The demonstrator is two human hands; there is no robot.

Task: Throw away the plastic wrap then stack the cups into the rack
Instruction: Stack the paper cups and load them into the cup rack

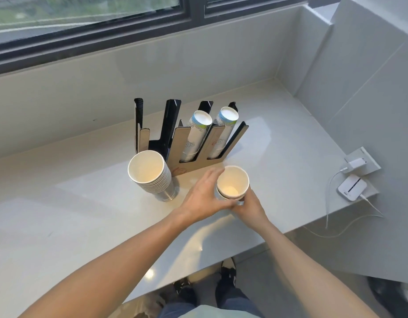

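Observation:
A black and brown cup rack (191,164) stands on the white counter (83,214). Its two right slots hold leaning stacks of white paper cups (198,134), while the left slots look empty. In front of the rack's left end stands a tall stack of paper cups (150,173), open end up. My right hand (251,206) grips a short stack of cups (233,182) from below, near the rack's right front. My left hand (203,196) rests against the left side of those cups, fingers spread. No plastic wrap is in view.
A wall socket with a white charger (357,165) and a small white device (352,187) with trailing cables sit at the counter's right end. A window runs behind the counter. My shoes (228,269) show below the counter's front edge.

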